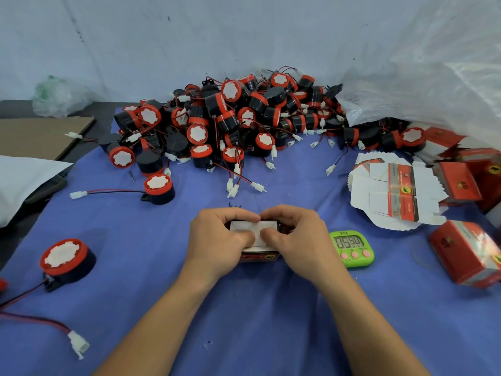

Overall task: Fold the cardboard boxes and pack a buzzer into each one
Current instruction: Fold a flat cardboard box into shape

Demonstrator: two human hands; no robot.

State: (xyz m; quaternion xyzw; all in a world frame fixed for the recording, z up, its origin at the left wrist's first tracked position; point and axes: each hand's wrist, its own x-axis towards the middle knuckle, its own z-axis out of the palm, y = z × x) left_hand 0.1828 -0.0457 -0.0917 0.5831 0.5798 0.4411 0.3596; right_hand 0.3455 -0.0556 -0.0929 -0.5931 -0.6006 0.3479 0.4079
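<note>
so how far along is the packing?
Early. Done: a few folded red boxes sit at the right. In hand: the left hand and right hand grip one box, thumbs pressing its white flap; whether a buzzer is inside is hidden. To do: a big pile of buzzers and a stack of flat boxes.

1 head view, facing forward-down, close over table (271, 321)

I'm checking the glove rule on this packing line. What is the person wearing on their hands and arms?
Nothing that shows: the left hand and right hand are bare, with no gloves, rings, watch or wristbands. No sleeve shows as far as the picture's lower edge.
</note>
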